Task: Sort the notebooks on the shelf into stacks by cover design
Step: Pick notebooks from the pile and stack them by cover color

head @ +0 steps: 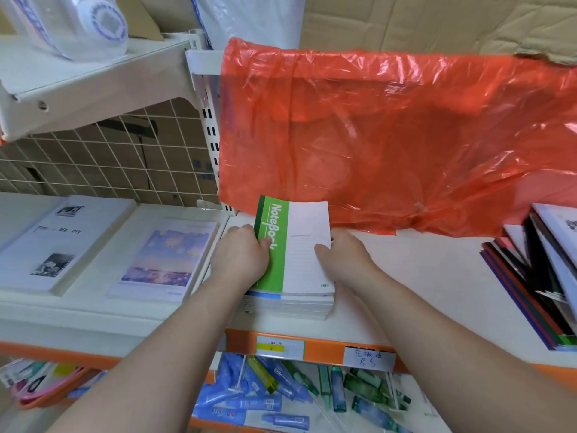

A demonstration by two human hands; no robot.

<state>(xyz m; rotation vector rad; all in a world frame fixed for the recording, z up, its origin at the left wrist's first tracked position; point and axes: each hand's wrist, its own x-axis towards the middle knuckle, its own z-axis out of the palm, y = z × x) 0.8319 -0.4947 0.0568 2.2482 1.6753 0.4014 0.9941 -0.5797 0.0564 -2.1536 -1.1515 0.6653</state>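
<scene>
Head view: the left hand [240, 254] and right hand [345, 256] grip the two sides of a green-and-white notebook [295, 245]. It lies on top of a stack [288, 306] on the white shelf [421, 276], below an orange plastic bag [390, 135].

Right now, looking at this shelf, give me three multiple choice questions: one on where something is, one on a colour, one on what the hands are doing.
1. Where is the green notebook? A. on top of the stack in the middle of the shelf; B. in the basket below; C. on the upper shelf.
2. What colour is the plastic bag hanging behind it? A. blue; B. black; C. red-orange.
3. What are the hands doing? A. hanging idle; B. the left hand and right hand grip the green notebook's side edges; C. one holds a pen.
Answers: 1 A, it tops the pile between the hands. 2 C, the bag is red-orange. 3 B, a thumb lies on the cover at each side.
</scene>
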